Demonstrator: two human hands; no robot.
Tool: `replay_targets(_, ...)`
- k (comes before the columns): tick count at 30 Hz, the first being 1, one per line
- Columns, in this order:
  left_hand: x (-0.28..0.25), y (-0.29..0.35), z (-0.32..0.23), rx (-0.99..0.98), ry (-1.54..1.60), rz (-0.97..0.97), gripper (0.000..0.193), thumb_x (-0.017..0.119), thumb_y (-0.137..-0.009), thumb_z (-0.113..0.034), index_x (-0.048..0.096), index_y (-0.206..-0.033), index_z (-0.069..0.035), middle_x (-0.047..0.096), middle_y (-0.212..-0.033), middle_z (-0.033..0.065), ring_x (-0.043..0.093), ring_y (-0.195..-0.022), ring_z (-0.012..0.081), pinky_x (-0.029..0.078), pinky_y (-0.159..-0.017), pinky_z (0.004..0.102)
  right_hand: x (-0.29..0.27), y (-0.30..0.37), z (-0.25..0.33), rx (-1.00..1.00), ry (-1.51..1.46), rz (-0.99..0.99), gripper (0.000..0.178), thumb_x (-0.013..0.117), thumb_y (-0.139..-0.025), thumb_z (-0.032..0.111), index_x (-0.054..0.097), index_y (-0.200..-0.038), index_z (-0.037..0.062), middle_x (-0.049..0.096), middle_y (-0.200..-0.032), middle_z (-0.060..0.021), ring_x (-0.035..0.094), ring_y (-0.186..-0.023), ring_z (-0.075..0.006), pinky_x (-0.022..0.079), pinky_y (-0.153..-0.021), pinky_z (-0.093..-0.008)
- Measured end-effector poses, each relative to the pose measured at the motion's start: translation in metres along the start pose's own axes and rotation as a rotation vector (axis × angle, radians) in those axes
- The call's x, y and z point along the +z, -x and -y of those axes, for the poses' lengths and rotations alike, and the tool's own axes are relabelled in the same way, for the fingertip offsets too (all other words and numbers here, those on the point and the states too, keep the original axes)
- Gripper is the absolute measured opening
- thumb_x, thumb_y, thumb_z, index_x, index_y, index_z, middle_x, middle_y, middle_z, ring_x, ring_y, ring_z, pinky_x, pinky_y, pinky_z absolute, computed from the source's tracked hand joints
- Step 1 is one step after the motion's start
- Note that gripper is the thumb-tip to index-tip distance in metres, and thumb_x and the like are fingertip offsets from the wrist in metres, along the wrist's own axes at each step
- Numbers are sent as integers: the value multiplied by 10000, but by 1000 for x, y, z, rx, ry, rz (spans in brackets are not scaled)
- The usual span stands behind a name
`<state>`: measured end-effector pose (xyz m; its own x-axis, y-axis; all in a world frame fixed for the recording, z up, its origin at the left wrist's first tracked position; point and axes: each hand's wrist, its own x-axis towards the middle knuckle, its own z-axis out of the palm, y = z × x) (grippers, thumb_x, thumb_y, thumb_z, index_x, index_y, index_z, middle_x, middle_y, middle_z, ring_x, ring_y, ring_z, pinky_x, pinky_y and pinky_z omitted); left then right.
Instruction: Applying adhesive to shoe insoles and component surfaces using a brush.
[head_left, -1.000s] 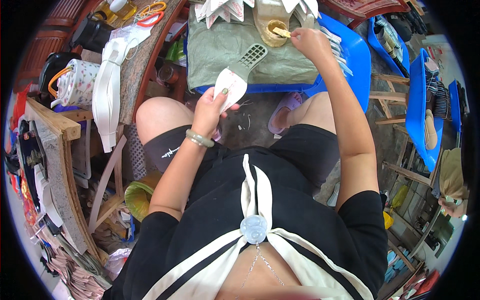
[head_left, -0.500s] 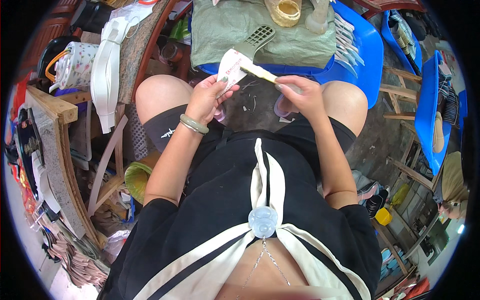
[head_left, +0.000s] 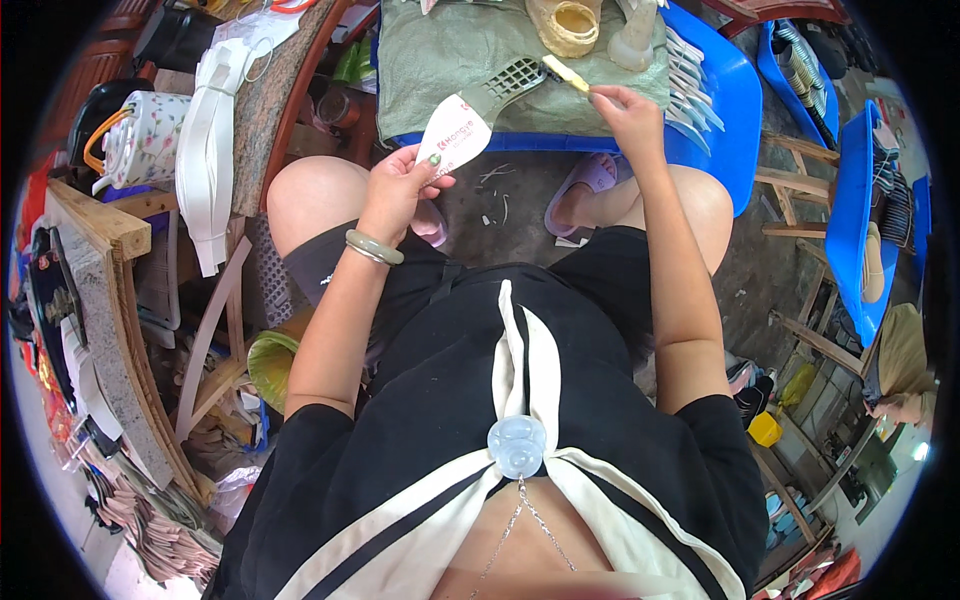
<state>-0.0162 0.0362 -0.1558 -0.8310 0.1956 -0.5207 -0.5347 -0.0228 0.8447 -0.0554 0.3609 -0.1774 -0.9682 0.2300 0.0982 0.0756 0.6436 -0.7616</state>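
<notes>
My left hand [head_left: 402, 188] pinches the near end of a shoe sole [head_left: 456, 138], thumb on top. The sole's wide front is white with red print; its far heel end is grey-green with an open lattice. In my right hand [head_left: 630, 118] is a small brush [head_left: 566, 73], its pale yellow handle gripped at the end. The dark bristles point left, close to the heel's tip; whether they touch it I cannot tell. Just beyond the brush stands a yellowish, crusted pot [head_left: 574, 30] with a round opening.
A grey-green cloth [head_left: 420, 50] covers the work surface in front of me. A translucent bottle [head_left: 632, 42] stands right of the pot. Several pale pieces [head_left: 690, 95] lie in a blue tray [head_left: 740, 120] at the right. White strips [head_left: 205, 160] hang over the left table's edge.
My right hand has carried the brush away from the sole's white front, up and right toward the pot. The left hand still holds the sole, shifted slightly left.
</notes>
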Motion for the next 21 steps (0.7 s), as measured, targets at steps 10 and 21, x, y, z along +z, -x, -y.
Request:
replay_targets(10, 17, 10, -13, 253, -495, -117, 232, 533, -903, -111, 604, -1100, -12, 668, -894, 27, 625, -725, 65, 453, -575, 195, -8, -4, 50, -55, 34, 199, 233, 656, -779, 274, 717, -930, 108, 649, -665, -100, 600, -584, -126, 472, -581, -278)
replay_targets(21, 23, 12, 0, 492, -721, -181, 135, 573, -829, -116, 615, -909, -16, 630, -772, 172, 621, -719, 339, 475, -645, 387, -12, 71, 96, 11, -358, 359, 170, 675, -803, 132, 708, -944, 41, 684, -815, -7, 576, -751, -43, 463, -705, -204)
